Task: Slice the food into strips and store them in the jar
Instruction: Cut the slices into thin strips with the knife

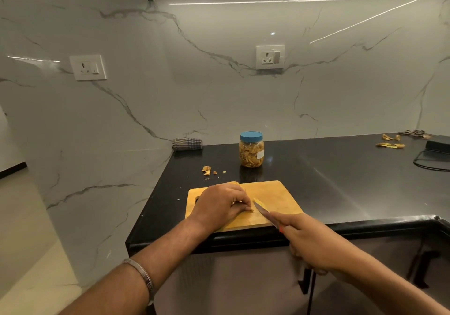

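On cutting board (272, 192) at surface edge: left hand (220, 205) curled over yellow food (260, 203), pinning it steady. Right hand (309, 239) clamped on knife (264, 213), blade against food. Lidded jar (251, 149) waits behind board, already holding strips.

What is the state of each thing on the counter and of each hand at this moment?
jar: upright, blue lid on, nearly full of strips.
cutting board: flat at the counter's front edge.
food: on the board, being cut.
knife: blade tip down at the food.
left hand: curled over the food, holds it.
right hand: grips the knife.
folded cloth: lies against the wall.
peel scraps: loose behind the board.
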